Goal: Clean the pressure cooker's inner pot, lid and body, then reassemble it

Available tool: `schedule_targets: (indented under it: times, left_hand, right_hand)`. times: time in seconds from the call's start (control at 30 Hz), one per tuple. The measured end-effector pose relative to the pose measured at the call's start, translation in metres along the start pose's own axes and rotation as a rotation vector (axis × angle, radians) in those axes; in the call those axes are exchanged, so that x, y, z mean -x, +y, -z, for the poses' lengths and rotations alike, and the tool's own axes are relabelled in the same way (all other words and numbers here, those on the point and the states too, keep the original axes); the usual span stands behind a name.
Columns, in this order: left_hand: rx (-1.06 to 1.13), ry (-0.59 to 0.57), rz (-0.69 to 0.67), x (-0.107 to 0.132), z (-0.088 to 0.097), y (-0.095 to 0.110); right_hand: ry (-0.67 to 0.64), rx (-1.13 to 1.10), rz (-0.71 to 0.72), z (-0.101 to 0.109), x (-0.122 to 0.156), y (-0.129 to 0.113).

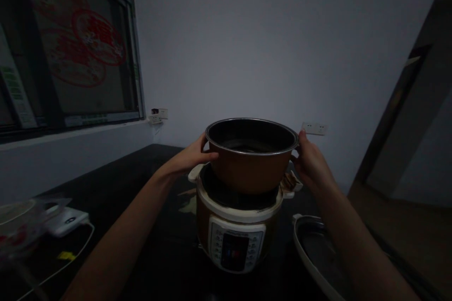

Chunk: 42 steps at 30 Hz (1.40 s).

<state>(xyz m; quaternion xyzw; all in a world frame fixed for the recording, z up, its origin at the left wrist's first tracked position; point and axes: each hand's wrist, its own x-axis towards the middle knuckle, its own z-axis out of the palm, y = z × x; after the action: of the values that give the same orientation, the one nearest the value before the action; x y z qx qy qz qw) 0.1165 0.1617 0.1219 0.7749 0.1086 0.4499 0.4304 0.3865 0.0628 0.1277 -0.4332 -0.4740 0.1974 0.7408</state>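
Between my hands is an inner pot (251, 169), brownish-orange outside and dark inside, with a shiny metal rim. It is raised partly above the opening of an electric pressure cooker (238, 216), whose front has a control panel with buttons. My left hand (196, 153) grips the pot's left side, thumb along the outer wall. At the opposite side, my right hand (312, 157) holds the pot by its rim, thumb up. Shadow hides most of the pot's inside. To the right of the cooker lies a pale-rimmed, dark lid (302, 247), partly covered by my right forearm.
The cooker stands on a dark countertop (155, 240). At the left are a white device (67, 220) with a cable, a yellow scrap (67, 256) and a plastic-wrapped container (17, 225). Wall sockets (314, 128) sit behind. A window (88, 47) is at the left.
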Motion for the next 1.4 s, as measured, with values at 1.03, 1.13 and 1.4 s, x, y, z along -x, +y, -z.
schedule_targets:
  times: [1.03, 1.13, 1.4]
  left_hand:
    - [-0.060, -0.021, 0.166, 0.028, 0.001, -0.024]
    - [-0.105, -0.048, 0.174, 0.030, 0.002, -0.030]
    - [-0.100, -0.183, 0.218, 0.039, 0.009, -0.041]
  right_hand:
    - [-0.341, 0.905, -0.203, 0.033, -0.023, 0.009]
    - [-0.422, 1.026, -0.231, 0.032, -0.026, 0.009]
    - [-0.508, 1.229, -0.301, 0.026, -0.028, 0.025]
